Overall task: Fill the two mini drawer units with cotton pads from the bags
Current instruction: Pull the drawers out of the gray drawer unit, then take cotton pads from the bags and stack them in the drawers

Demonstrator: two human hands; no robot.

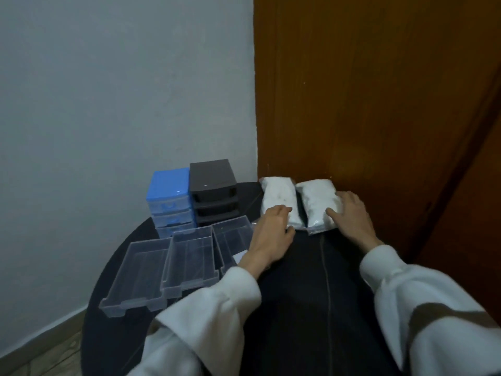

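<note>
Two clear bags of white cotton pads lie side by side at the far edge of the dark round table (298, 280). My left hand (272, 230) grips the near end of the left bag (278, 196), fingers curled over it. My right hand (349, 215) lies on the right bag (315, 202) with its fingers spread over the near right part. A blue drawer unit (168, 202) and a dark grey drawer unit (212, 189) stand at the back left. The grey unit's slots are empty. Three clear drawers (189, 259) lie pulled out on the table, with nothing in them.
A grey wall rises behind the drawer units and a brown wooden door (379, 104) stands right behind the bags. The table's left rim curves over a wooden floor (40, 356). White sleeves cover both my forearms.
</note>
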